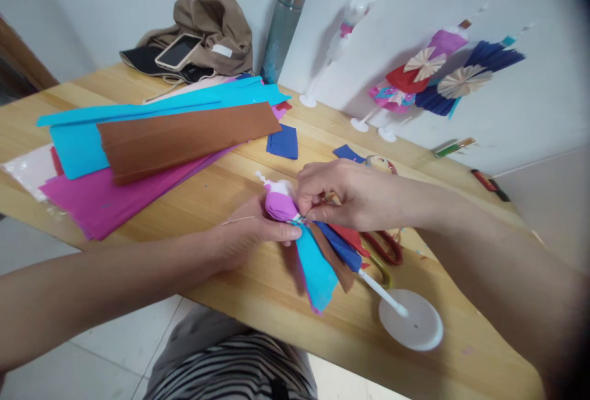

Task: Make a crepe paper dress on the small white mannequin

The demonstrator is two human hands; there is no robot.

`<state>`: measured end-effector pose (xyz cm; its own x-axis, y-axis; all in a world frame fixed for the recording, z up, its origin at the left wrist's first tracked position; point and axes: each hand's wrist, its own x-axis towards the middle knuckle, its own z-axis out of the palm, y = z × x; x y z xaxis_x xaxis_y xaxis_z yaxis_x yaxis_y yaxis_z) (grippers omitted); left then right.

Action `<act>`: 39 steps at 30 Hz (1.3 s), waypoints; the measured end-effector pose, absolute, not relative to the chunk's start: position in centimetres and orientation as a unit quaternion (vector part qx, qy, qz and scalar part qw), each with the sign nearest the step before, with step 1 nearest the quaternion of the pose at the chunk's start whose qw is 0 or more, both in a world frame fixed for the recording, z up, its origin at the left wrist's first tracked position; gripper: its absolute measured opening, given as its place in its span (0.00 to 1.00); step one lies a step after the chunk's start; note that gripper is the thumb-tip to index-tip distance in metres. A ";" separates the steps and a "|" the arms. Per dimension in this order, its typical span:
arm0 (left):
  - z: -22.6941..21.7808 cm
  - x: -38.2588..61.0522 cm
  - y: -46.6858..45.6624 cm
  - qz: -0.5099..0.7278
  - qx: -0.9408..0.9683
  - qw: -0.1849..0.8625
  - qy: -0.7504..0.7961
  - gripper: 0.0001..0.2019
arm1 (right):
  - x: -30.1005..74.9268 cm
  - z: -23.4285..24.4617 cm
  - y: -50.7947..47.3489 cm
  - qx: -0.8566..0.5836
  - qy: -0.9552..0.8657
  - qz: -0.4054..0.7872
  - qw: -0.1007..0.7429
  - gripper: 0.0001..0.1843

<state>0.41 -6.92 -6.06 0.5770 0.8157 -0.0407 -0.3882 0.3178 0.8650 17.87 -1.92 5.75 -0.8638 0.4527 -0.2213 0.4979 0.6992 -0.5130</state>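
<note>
A figure of crepe paper on a white rod lies tilted above the table, its purple top (281, 205) towards the wall and its round white base (411, 320) towards me. Its skirt is made of paper strips, among them a light blue strip (317, 268), a brown strip and a dark blue strip. My left hand (258, 228) grips the figure around its waist, thumb on top. At that same waist, my right hand (329, 194) is closed in a pinch; what lies between its fingertips is too small to make out. A thin pale thread crosses my left wrist.
Folded crepe paper in brown (193, 139), light blue and magenta (115, 203) lies at left. Behind it are a brown cloth bag (221, 31), a phone (179, 51) and a flask (286, 25). Several finished figures (401, 80) stand by the wall. Red-handled scissors (385, 246) lie beneath my right arm.
</note>
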 end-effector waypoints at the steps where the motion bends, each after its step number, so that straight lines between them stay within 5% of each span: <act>1: -6.0 0.4 -6.9 0.387 0.435 0.775 0.245 0.11 | 17.9 5.7 -1.9 0.260 0.920 -0.289 0.040 0.09; 19: -5.8 0.8 -7.0 0.377 0.418 0.767 0.308 0.09 | 17.7 6.0 -2.0 0.288 0.915 -0.278 0.060 0.08; 29: -5.7 0.7 -7.1 0.379 0.428 0.766 0.292 0.08 | 19.1 6.9 -2.8 0.266 0.916 -0.300 -0.020 0.09; 39: -5.8 0.7 -7.0 0.377 0.437 0.761 0.296 0.08 | 17.7 6.1 -2.3 0.213 0.935 -0.283 0.028 0.10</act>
<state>0.67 -6.98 -5.78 0.5407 0.8322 -0.1227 -0.3145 0.3353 0.8881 17.72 -2.31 6.11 -0.9081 0.3817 -0.1724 0.4132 0.7494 -0.5174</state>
